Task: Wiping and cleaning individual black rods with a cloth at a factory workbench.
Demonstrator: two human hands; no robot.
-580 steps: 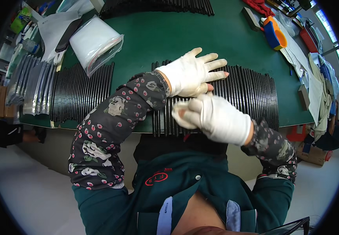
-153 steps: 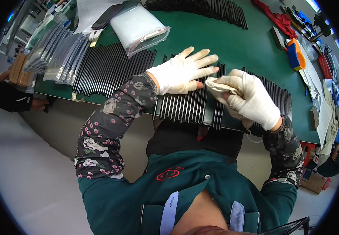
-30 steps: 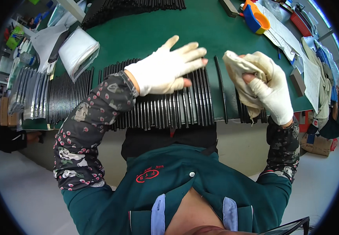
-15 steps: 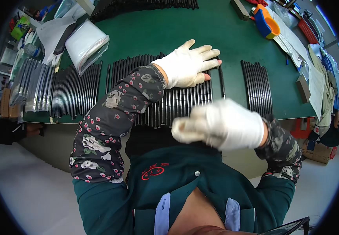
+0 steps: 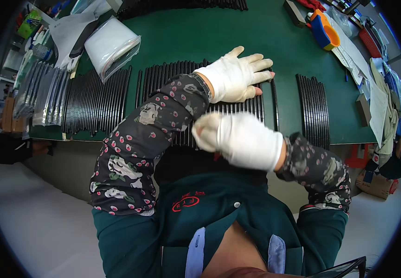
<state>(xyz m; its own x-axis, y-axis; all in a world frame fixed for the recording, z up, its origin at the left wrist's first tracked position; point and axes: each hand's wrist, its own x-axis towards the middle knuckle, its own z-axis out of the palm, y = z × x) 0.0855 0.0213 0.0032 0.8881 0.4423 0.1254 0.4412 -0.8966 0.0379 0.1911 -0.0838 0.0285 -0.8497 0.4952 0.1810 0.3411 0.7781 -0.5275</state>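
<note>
My left hand [image 5: 235, 78], in a white glove with bare fingertips showing, lies with fingers spread over the middle row of thin black rods [image 5: 172, 69]. Its fingertips reach the top of a single rod [image 5: 275, 104] lying apart on the right. My right hand [image 5: 244, 139], also gloved, is closed above the near ends of that row, slightly blurred. Whatever it may hold is hidden in its fingers. Part of the row is covered by my left sleeve and the right hand.
Another row of rods [image 5: 312, 109] lies right, one [image 5: 96, 102] left beside plastic-wrapped bundles [image 5: 52, 97]. Clear plastic bags [image 5: 112, 44] lie beyond. A blue-orange tape dispenser [image 5: 324, 31], papers [image 5: 372, 104] and a dark block [image 5: 362, 110] line the right side of the green table [image 5: 209, 34].
My right hand has moved left and slightly up over the near ends of the rods. My left hand stays spread on the row. The whole view has shifted slightly.
</note>
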